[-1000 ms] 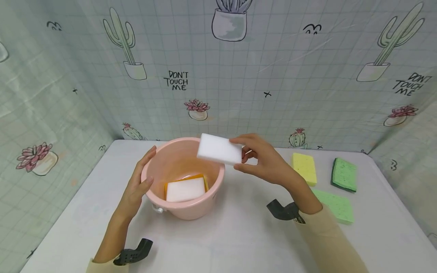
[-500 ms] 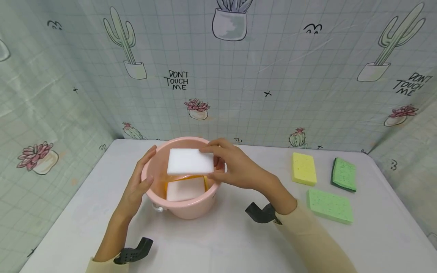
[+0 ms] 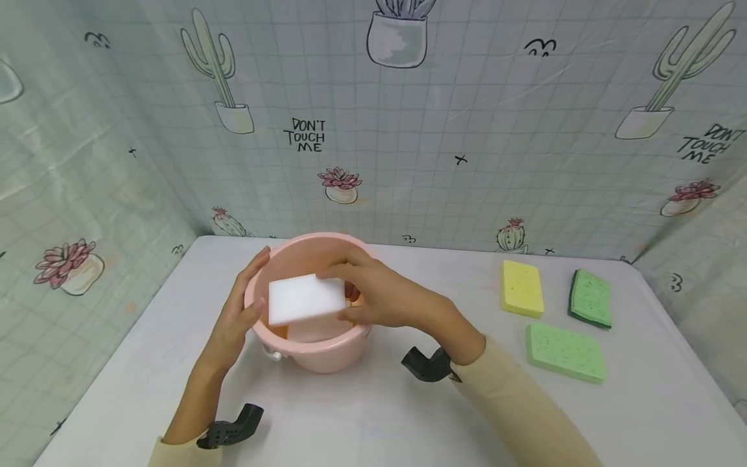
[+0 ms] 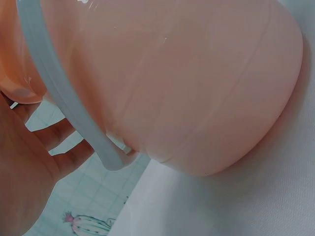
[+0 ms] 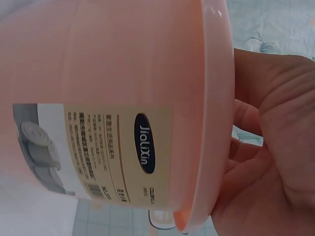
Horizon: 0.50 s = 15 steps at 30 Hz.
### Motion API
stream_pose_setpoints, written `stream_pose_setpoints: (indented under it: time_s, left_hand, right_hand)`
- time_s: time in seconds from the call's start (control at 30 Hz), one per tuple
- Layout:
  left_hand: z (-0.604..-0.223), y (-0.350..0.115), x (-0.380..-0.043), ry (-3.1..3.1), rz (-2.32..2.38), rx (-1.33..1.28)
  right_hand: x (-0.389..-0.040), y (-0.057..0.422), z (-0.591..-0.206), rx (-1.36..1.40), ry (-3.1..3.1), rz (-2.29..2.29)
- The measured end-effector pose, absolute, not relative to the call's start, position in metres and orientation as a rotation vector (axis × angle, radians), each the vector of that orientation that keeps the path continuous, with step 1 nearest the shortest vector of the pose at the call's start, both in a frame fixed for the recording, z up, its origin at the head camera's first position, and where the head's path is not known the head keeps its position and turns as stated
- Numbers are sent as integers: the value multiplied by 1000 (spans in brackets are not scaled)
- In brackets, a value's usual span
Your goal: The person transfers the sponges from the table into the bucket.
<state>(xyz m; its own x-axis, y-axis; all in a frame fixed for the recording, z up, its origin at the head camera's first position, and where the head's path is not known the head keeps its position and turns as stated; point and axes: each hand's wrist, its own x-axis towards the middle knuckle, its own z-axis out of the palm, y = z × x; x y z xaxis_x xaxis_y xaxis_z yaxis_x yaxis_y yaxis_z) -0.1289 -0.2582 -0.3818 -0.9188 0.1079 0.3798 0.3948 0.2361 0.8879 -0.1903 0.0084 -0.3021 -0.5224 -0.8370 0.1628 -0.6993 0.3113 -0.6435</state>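
A pink bucket (image 3: 335,353) stands on the white table, its opening turned up. My left hand (image 3: 230,324) grips its left rim, thumb over the edge and fingers along the outer wall; the left wrist view shows this hand (image 4: 29,162) beside the bucket's pale handle (image 4: 64,93). My right hand (image 3: 379,288) pinches a white sponge (image 3: 306,298) by its right end, tilted inside the bucket's mouth. Below it lies another white sponge (image 3: 318,329), partly covered. In the right wrist view the bucket wall (image 5: 123,64) hides my right fingertips and the held sponge.
To the right on the table (image 3: 397,415) lie a yellow sponge (image 3: 522,288), a green sponge with a dark underside (image 3: 591,298) and a light green sponge (image 3: 566,351). A cactus-print cloth (image 3: 397,130) hangs behind. A label (image 5: 118,152) is on the bucket's outside.
My right hand has carried the white sponge leftward from over the bucket's right rim and down into its opening. The left hand has kept its place on the rim.
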Motion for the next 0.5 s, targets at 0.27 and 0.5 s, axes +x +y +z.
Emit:
stream_pose_setpoints:
  time_s: [0.27,0.5]
  left_hand:
    - [-383,-259,-130,-2308,-1715,-461]
    - [-383,-258,-129,-2310,-1694,-454]
  right_hand:
    - [-189,7,-301,-1459,2355,-956]
    - [-191,6,-298,-1465,2381,-923]
